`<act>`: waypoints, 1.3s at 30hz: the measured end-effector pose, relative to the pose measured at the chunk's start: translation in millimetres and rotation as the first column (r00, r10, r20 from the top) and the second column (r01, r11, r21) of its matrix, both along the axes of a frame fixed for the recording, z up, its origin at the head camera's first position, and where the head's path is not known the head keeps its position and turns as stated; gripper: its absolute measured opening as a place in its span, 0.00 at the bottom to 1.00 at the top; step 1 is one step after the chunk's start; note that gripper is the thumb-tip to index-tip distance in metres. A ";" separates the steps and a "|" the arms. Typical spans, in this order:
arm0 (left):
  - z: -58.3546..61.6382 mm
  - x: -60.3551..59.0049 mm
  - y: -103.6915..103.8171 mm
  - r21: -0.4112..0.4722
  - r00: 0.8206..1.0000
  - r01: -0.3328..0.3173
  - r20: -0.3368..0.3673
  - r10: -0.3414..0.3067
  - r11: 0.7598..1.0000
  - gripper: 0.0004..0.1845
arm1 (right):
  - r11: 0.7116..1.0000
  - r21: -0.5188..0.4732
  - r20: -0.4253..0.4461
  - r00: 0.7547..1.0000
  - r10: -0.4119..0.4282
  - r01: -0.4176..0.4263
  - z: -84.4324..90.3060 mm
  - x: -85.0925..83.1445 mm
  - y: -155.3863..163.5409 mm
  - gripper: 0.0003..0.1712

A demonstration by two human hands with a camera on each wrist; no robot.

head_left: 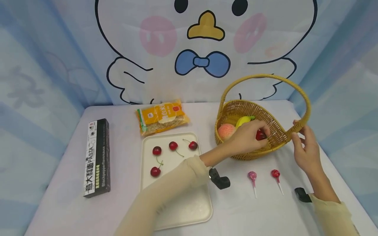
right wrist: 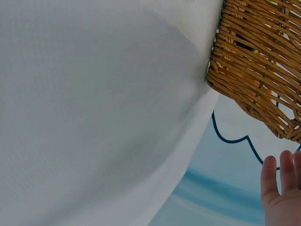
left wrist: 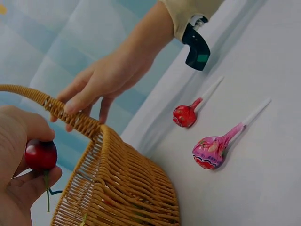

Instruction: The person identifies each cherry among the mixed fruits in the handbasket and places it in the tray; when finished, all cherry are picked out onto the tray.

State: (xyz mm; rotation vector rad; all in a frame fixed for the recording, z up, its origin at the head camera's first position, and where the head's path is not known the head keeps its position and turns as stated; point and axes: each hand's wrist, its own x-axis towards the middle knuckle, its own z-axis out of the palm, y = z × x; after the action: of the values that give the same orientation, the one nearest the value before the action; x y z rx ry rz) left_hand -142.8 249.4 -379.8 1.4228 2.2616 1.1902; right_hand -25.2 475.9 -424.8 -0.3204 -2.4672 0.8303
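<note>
Head view, nearest first: a white tray (head_left: 177, 209) with four cherries lies on the surface (head_left: 242, 209), two lollipops (head_left: 252, 177) just beside it. Farther back, the left hand (head_left: 246, 137) pinches a red cherry (head_left: 260, 135) over the wicker basket (head_left: 277, 136). The right hand (head_left: 305, 147), fingers loosely spread, touches its handle base.

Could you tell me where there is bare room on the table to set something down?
Free: between the pasta box and the tray, and the tray's near half. Crowded: around the basket, both hands and the two lollipops.
</note>
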 end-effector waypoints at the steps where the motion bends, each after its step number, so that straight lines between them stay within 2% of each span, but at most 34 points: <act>1: 0.2 0.4 -2.6 0.005 1.000 0.000 0.000 0.000 1.000 0.08 | 1.000 0.000 0.001 1.000 0.001 -0.001 -0.1 -0.1 0.4 0.29; 9: 3.6 1.4 -23.5 0.047 1.000 -0.019 -0.007 0.019 0.999 0.07 | 1.000 -0.002 0.013 1.000 -0.010 0.010 -0.7 0.7 4.3 0.29; 14: 3.3 1.4 -37.4 0.032 0.998 -0.060 -0.002 0.060 0.998 0.08 | 1.000 -0.012 0.008 1.000 -0.006 0.006 -2.1 1.1 5.7 0.29; 19: -0.5 0.9 -50.6 0.037 0.996 -0.091 0.006 0.091 0.995 0.09 | 0.999 -0.020 0.052 0.998 -0.025 0.026 -0.6 3.3 5.0 0.30; 23: -2.9 -0.1 -62.4 0.056 0.997 -0.081 0.011 0.080 0.995 0.09 | 0.999 -0.026 0.084 0.996 -0.036 0.038 1.0 4.0 4.8 0.30; 27: -3.1 -0.1 -75.4 0.050 0.997 -0.076 -0.020 0.077 0.996 0.09 | 0.999 -0.029 0.093 0.995 -0.043 0.046 0.8 3.4 5.0 0.30; 32: -4.1 0.7 -95.5 0.098 0.996 -0.062 -0.052 0.067 0.993 0.09 | 0.999 -0.027 0.086 0.995 -0.042 0.045 -0.4 1.8 3.9 0.30; 39: -4.5 3.7 -129.3 0.131 0.995 -0.098 0.012 0.097 0.986 0.09 | 0.999 -0.024 0.077 0.996 -0.037 0.039 -0.7 -2.1 2.2 0.30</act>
State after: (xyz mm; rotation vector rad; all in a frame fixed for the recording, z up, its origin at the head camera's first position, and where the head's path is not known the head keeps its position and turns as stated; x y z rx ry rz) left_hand -139.1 120.1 -384.4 1.3641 2.3114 1.3957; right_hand -27.2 478.0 -425.5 -0.4141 -2.5144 0.8496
